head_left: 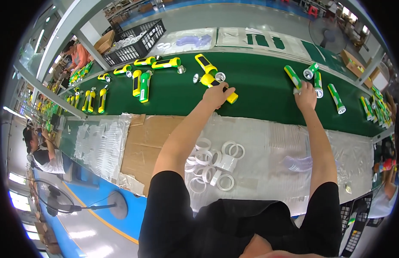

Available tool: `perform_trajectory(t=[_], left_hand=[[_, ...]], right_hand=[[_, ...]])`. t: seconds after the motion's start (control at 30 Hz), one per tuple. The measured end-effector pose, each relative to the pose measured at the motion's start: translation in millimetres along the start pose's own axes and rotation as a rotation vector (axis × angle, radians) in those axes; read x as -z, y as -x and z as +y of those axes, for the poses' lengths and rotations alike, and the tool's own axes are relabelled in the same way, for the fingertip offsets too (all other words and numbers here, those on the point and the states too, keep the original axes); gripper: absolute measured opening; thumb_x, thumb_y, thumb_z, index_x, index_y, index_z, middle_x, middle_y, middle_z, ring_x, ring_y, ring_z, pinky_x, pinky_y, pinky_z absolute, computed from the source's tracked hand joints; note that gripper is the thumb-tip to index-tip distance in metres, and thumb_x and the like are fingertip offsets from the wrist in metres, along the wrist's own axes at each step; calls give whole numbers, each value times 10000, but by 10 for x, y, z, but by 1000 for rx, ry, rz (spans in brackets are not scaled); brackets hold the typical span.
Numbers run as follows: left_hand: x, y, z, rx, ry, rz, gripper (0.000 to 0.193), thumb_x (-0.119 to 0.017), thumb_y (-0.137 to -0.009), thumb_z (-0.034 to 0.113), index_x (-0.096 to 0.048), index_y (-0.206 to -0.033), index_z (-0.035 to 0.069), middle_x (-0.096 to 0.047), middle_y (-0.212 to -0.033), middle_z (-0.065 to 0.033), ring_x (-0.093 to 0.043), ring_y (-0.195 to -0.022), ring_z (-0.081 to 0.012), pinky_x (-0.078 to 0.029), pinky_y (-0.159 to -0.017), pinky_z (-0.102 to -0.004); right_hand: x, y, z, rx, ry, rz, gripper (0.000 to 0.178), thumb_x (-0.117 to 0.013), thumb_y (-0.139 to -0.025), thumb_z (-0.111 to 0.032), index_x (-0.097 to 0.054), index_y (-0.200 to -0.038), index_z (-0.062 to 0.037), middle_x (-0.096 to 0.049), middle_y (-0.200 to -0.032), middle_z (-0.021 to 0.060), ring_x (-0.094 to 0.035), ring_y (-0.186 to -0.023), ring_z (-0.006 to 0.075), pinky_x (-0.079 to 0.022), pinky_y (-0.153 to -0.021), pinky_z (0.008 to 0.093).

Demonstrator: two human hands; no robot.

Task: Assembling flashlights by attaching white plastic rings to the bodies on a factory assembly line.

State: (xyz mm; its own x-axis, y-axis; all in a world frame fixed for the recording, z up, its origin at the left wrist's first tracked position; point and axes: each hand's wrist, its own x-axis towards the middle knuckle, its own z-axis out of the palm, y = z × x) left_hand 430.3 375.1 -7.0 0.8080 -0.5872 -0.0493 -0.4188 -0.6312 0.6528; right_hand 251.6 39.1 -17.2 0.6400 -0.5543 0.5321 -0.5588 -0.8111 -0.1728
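My left hand (215, 95) is closed around a yellow flashlight (232, 98), whose end sticks out to the right of my fingers. Another yellow flashlight (203, 62) with a dark panel lies just beyond it, its shiny head turned toward me. Further right, my right hand (306, 98) has its fingers closed at the near end of a green flashlight (290, 75). Beside that hand lie a green-and-white flashlight (318, 81) and another flashlight (311, 70) with its lens facing me. White rings (204, 157) are piled on the bench in front of me, between my forearms.
More flashlights (166, 63) lie on the green conveyor belt (259, 103) to the left, and one flashlight (336, 99) to the right. A black crate (135, 43) of white rings stands far left. Clear plastic rings (297, 163) lie near my right forearm. Other people work along the line.
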Motion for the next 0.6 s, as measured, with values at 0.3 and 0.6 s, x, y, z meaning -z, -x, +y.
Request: perform_trajectory(t=[0.3, 0.6], left_hand=[[-399, 1367, 632, -741, 290, -142, 255, -627, -914, 374, -612, -1074, 176, -662, -814, -102, -661, -687, -233, -507, -577, -342], [-452, 2092, 867, -747, 491, 165, 263, -612, -956, 254, -622, -1157, 84, -681, -872, -101, -663, -732, -194, -508, -612, -318]], right_hand=[[1064, 1174, -1172, -350, -1257, -852, 651, -667, -843, -576, -564, -1171, -23, -633, -987, 98, -634, -891, 167, -537, -763, 306], [1965, 2437, -1010, -459, -1816, -873, 660, -731, -797, -390, -468, -1282, -26, -593, -892, 111, -625, -744, 223, -522, -674, 351]])
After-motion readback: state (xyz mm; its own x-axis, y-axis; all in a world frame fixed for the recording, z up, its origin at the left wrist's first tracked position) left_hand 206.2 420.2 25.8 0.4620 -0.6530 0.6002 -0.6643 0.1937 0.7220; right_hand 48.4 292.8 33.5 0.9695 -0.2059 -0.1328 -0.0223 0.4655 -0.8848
